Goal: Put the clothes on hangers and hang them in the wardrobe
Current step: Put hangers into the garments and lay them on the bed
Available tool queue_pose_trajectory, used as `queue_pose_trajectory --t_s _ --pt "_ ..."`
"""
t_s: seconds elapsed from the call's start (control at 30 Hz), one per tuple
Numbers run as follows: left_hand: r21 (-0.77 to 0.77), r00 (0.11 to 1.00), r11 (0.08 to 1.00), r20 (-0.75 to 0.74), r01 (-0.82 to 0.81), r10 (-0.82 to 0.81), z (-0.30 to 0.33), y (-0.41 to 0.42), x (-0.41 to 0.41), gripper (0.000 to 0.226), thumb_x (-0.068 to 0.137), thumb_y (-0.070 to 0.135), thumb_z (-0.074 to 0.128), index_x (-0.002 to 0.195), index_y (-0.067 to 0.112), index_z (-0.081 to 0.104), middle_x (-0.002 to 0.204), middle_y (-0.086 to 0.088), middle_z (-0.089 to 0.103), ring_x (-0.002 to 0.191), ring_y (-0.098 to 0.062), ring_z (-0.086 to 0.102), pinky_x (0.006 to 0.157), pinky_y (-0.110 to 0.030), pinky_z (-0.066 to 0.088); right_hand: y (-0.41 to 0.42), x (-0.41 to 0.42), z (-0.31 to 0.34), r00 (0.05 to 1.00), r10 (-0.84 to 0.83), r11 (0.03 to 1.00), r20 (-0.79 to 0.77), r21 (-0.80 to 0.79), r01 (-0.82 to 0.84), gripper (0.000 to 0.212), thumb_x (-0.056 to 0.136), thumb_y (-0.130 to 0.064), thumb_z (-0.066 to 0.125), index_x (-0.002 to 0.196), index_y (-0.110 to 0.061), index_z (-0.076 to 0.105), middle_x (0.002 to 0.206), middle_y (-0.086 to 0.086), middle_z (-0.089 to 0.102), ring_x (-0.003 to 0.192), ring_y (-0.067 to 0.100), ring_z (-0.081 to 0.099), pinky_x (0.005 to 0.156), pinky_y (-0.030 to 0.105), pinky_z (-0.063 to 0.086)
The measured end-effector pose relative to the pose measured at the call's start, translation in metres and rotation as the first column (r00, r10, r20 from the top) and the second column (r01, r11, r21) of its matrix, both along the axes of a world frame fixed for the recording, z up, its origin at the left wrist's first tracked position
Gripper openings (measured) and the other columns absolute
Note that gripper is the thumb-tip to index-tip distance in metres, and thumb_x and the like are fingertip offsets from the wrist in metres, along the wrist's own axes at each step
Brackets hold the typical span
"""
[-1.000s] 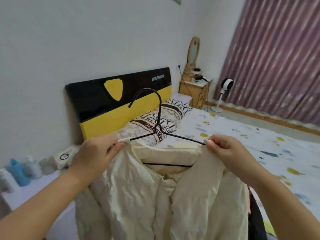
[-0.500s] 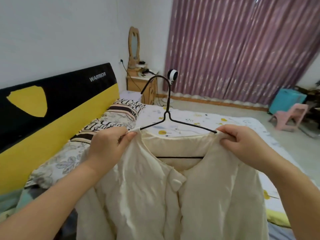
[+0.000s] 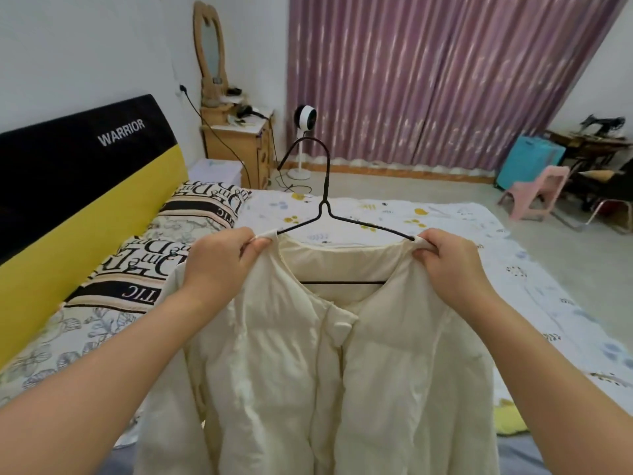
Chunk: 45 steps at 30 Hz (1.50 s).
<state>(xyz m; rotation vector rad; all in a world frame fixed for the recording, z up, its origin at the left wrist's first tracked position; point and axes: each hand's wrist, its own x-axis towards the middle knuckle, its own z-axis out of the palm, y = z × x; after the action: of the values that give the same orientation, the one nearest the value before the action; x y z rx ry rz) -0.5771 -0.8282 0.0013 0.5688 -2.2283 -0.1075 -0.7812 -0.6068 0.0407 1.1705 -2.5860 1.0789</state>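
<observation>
Left hand [image 3: 219, 265] pinches one jacket [image 3: 308, 371] shoulder, right hand [image 3: 452, 265] pinches the other, each at an end of the black hanger [image 3: 325, 217]. Hanger runs side to side, hook upright between them, above the bed [image 3: 428, 228]. No wardrobe in view.

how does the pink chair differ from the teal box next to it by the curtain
The pink chair is pale pink with open legs and a backrest; the teal box is a bright teal, closed flat-sided block. The pink chair stands nearer the bed; the teal box sits behind it, closer to the curtain. The pink chair looks lower than the teal box. Both rest on the floor.
</observation>
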Motion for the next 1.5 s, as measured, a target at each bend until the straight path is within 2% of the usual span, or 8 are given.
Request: queue_pose_trajectory --t_s 0.27,0.37,0.53,0.83,0.93,1.1,1.33,1.5 --pt "0.193 0.975 0.963 0.161 -0.186 0.156 -0.048 -0.077 -0.121 0.034 0.091 0.036 0.053 0.066 0.014 0.049 0.063 -0.001 0.048 0.065 -0.024 0.044 0.057 -0.031 0.023 -0.102 -0.126 -0.068 0.992 -0.040 0.999 0.117 0.020 0.038 0.017 0.089 -0.003 0.052 0.075 -0.013 0.052 0.064 -0.005 0.047 0.074 0.021 0.046 0.058 0.032 0.025" --pt "0.224 0.963 0.949 0.206 -0.221 0.176 -0.089 -0.103 -0.159 0.031 0.094 0.035 0.049 0.100 0.008 0.062 0.093 -0.013 0.064 0.090 -0.032 0.056 0.072 -0.037 0.038 -0.144 -0.170 -0.105 0.986 -0.028 0.998 0.161 0.066 0.018 0.013 0.089 -0.003 0.052 0.080 -0.010 0.057 0.076 0.003 0.054 0.077 0.020 0.046 0.059 0.031 0.021" --pt "0.259 0.782 0.889 0.603 -0.378 0.157 -0.184 -0.124 -0.199 0.065 0.096 0.041 0.038 0.148 0.014 0.011 0.156 -0.010 0.009 0.144 -0.026 0.009 0.115 -0.041 0.011 -0.207 -0.231 -0.189 0.965 -0.044 0.980 0.259 0.197 -0.008 0.014 0.091 -0.004 0.050 0.093 0.000 0.064 0.094 0.016 0.063 0.089 0.028 0.054 0.066 0.027 0.028" --pt "0.325 0.433 0.813 0.896 -0.483 -0.100 -0.359 -0.115 -0.230 0.086 0.090 0.063 0.028 0.140 0.022 -0.028 0.153 -0.006 -0.027 0.141 -0.033 -0.020 0.113 -0.055 -0.002 -0.275 -0.272 -0.346 0.957 -0.102 0.911 0.270 0.413 -0.019 0.025 0.092 -0.007 0.046 0.113 -0.002 0.059 0.118 0.019 0.058 0.111 0.034 0.051 0.093 0.038 0.036" --pt "0.309 0.372 0.816 0.920 -0.489 -0.126 -0.392 -0.119 -0.236 0.086 0.086 0.070 0.023 0.130 0.024 -0.034 0.150 -0.004 -0.033 0.141 -0.036 -0.019 0.112 -0.058 -0.002 -0.269 -0.240 -0.375 0.971 -0.139 0.797 0.196 0.604 -0.008 0.055 0.097 -0.030 0.043 0.146 -0.011 0.024 0.153 0.018 0.018 0.143 0.032 0.012 0.113 0.053 0.007" --pt "0.309 0.319 0.798 0.935 -0.518 -0.155 -0.422 -0.132 -0.247 0.098 0.043 0.080 -0.023 0.125 0.029 -0.038 0.139 0.000 -0.041 0.140 -0.040 -0.018 0.110 -0.062 0.000 -0.233 -0.176 -0.425 0.973 -0.017 0.540 0.230 0.821 -0.184 0.087 0.091 -0.061 0.028 0.147 -0.014 -0.018 0.153 0.019 -0.024 0.139 0.044 -0.022 0.107 0.066 -0.008" --pt "0.340 0.301 0.779 0.932 -0.527 -0.203 -0.443 -0.148 -0.253 0.099 0.051 0.082 -0.011 0.134 0.032 -0.033 0.138 0.006 -0.042 0.140 -0.036 -0.021 0.110 -0.061 -0.004 -0.242 -0.200 -0.476 0.967 0.027 0.492 0.253 0.839 -0.233 0.085 0.091 -0.059 0.030 0.148 -0.017 -0.017 0.153 0.019 -0.024 0.139 0.044 -0.020 0.110 0.062 -0.005" --pt "0.382 0.252 0.754 0.924 -0.535 -0.289 -0.421 -0.159 -0.250 0.080 0.088 0.063 0.034 0.145 0.035 -0.016 0.154 0.004 -0.025 0.143 -0.033 -0.014 0.113 -0.055 0.004 -0.244 -0.208 -0.451 0.959 0.063 0.406 0.277 0.870 -0.278 0.077 0.094 -0.052 0.037 0.150 -0.019 -0.003 0.156 0.018 -0.010 0.142 0.043 -0.007 0.115 0.052 0.009"
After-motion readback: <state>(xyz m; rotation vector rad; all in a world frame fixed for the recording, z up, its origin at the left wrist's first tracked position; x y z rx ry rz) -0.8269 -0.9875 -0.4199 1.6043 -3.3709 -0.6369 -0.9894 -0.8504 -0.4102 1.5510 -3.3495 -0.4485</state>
